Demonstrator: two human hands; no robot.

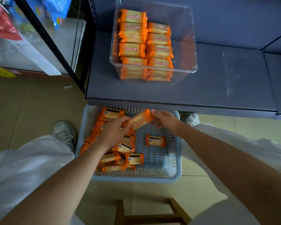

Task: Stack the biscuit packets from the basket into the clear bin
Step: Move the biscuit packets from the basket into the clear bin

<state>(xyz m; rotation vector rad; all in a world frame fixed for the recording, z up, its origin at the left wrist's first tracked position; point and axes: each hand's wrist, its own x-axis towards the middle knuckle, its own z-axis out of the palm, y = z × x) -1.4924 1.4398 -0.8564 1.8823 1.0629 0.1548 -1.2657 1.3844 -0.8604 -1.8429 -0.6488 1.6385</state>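
Observation:
A pale blue slotted basket point(172, 161) sits on the floor between my feet, with several orange biscuit packets point(128, 151) heaped on its left side and one lone packet point(155, 140) toward the right. Over the basket's far end, one orange packet point(140, 119) is held at both ends: my left hand point(115, 132) grips its left end and my right hand point(165, 120) pinches its right end. On the grey shelf above stands the clear bin point(185, 46), with two neat columns of orange packets point(144, 46) stacked in its left half.
The grey shelf point(225, 82) runs right of the bin and its front edge overhangs the basket's far rim. A black shelf post point(55, 51) and snack bags stand at left. A wooden stool point(149, 215) is under me, my shoes beside the basket.

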